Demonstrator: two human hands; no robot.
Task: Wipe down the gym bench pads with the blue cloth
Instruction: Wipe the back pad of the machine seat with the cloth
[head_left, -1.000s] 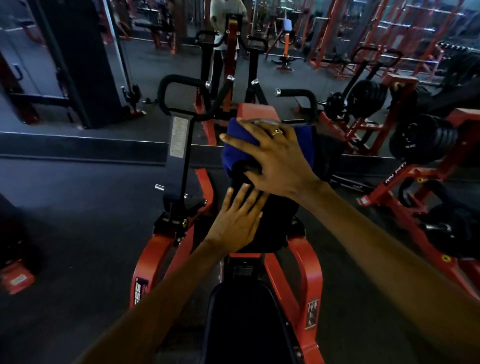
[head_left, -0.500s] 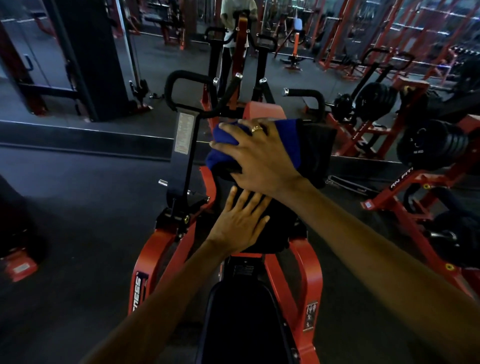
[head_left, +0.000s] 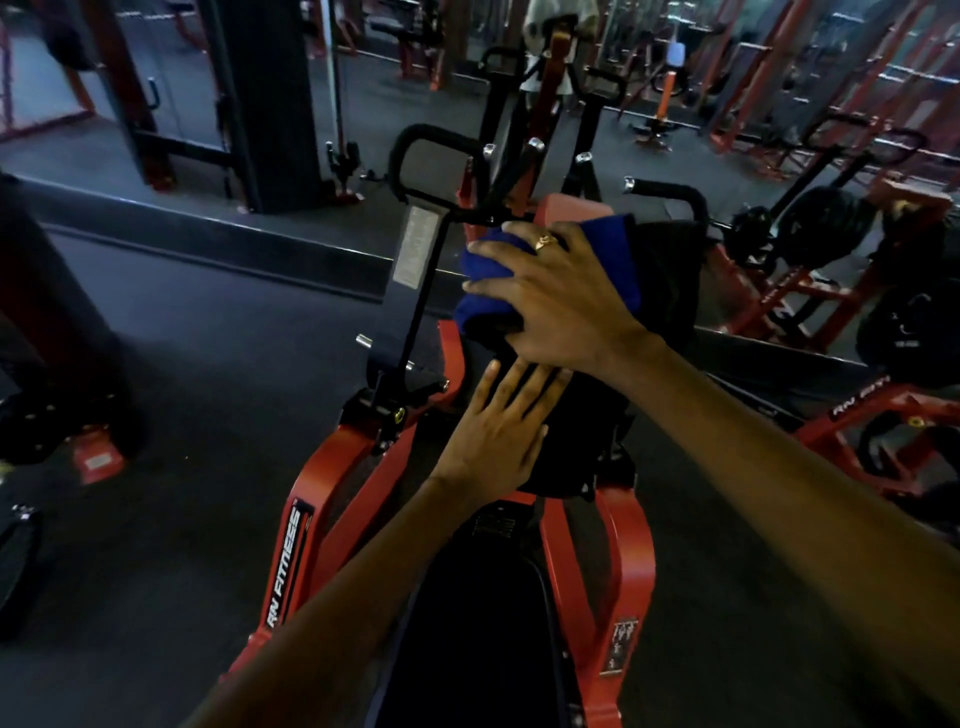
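Both hands lie flat, fingers spread: right hand pressing the blue cloth just above the left hand on the pad, nothing pinched, so it might slip off.

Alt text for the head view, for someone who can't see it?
The right hand presses a blue cloth onto the top of a red gym machine's black pad. The left hand lies flat lower on it.

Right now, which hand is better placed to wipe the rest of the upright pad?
Right. The right hand is spread over the blue cloth atop the upright pad; the left hand rests flat lower down, with no cloth.
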